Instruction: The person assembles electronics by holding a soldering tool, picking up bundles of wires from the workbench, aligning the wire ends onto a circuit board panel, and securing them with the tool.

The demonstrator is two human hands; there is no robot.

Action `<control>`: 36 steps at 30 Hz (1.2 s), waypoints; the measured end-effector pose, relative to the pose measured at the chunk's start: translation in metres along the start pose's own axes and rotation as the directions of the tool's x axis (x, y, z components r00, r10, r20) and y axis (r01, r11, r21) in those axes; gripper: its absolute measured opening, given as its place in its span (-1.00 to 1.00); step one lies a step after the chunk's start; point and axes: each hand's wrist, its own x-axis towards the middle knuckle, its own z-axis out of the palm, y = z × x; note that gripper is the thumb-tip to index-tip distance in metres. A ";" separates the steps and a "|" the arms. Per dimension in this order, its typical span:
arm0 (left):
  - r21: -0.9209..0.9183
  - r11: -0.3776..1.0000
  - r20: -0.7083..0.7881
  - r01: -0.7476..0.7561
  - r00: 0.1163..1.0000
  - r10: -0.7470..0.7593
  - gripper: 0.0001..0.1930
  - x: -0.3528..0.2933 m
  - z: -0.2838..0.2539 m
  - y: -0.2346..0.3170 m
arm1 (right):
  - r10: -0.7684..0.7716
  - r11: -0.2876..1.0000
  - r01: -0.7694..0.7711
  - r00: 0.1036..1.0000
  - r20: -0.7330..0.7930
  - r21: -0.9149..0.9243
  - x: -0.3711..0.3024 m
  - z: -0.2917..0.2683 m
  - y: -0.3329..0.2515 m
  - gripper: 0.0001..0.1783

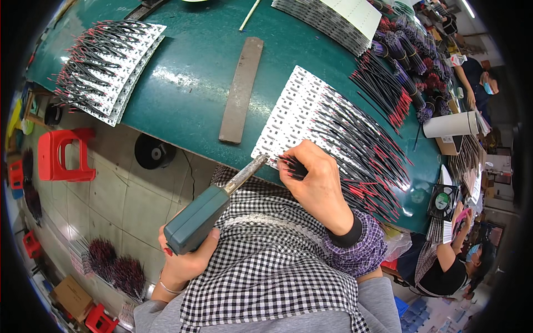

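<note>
Left hand (186,261): clamped on green soldering iron (208,208), tip at the white strip panel (294,125) on the green worktop (189,83). Right hand (316,180): pinching red-black wires (288,164) there. Cardboard box (452,145), far right: contents hidden.

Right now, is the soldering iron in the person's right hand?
No: the left hand grips the soldering iron, while the right hand holds wires against the white strip panel.
</note>
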 end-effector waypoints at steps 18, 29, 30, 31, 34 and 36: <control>0.035 0.999 0.023 0.022 0.999 -0.023 -0.79 -0.003 -0.002 0.003 | -0.001 1.000 0.001 1.000 0.003 -0.002 0.000 0.001 0.004 -0.86; -0.062 0.996 0.034 0.068 0.997 -0.066 -0.75 0.001 -0.002 0.004 | 0.056 0.997 -0.060 0.995 0.080 0.048 0.004 -0.004 0.005 -0.86; -0.046 0.996 0.057 0.072 0.996 -0.070 -0.75 0.002 -0.003 0.004 | 0.056 0.997 -0.060 0.995 0.080 0.047 0.003 -0.004 0.005 -0.86; -0.030 0.997 0.079 0.077 0.994 -0.074 -0.75 0.002 -0.004 0.005 | 0.050 0.998 -0.053 0.996 0.076 0.045 0.003 -0.003 0.006 -0.86; 0.023 0.996 0.103 0.085 0.991 -0.087 -0.74 0.004 -0.006 0.010 | 0.041 0.998 -0.044 0.997 0.072 0.039 0.003 -0.003 0.006 -0.86; 0.000 0.994 0.080 0.106 0.991 -0.106 -0.73 0.001 -0.005 0.008 | 0.038 0.999 -0.040 0.997 0.070 0.034 0.003 -0.003 0.006 -0.86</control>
